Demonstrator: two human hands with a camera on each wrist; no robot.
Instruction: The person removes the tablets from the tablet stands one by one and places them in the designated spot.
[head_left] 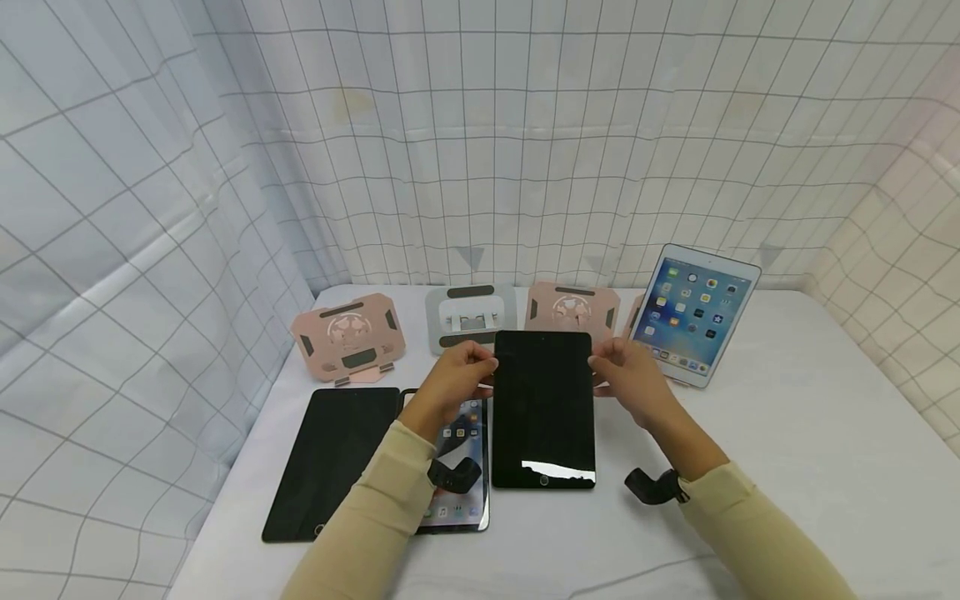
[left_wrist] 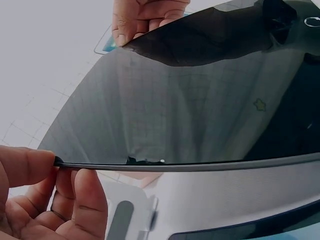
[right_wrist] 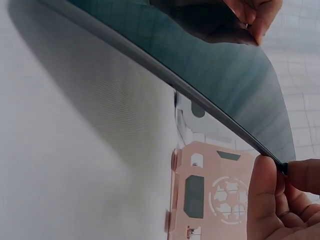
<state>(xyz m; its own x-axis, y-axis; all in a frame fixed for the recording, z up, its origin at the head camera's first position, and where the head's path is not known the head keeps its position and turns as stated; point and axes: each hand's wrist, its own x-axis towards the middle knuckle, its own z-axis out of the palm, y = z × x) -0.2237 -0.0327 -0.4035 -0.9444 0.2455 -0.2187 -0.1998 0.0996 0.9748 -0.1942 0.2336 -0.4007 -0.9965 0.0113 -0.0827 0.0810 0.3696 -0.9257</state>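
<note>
Both hands hold a black tablet (head_left: 543, 408) up off the table, its dark screen facing me. My left hand (head_left: 453, 379) pinches its left edge near the top, thumb in front and fingers behind. On the opposite edge my right hand (head_left: 633, 379) pinches it the same way. Each wrist view shows thumb and fingertips on the tablet's rim. Behind the tablet stand a grey stand (head_left: 471, 312) and a pink stand (head_left: 573, 307). Another pink stand (head_left: 348, 337) is at the far left.
A white tablet (head_left: 693, 312) with a lit screen leans on a stand at the right. Left of the held tablet lie a dark tablet (head_left: 333, 458) and a lit tablet (head_left: 465, 500), partly under my left arm. A grid-patterned curtain (head_left: 525, 150) encloses the white table (head_left: 810, 467).
</note>
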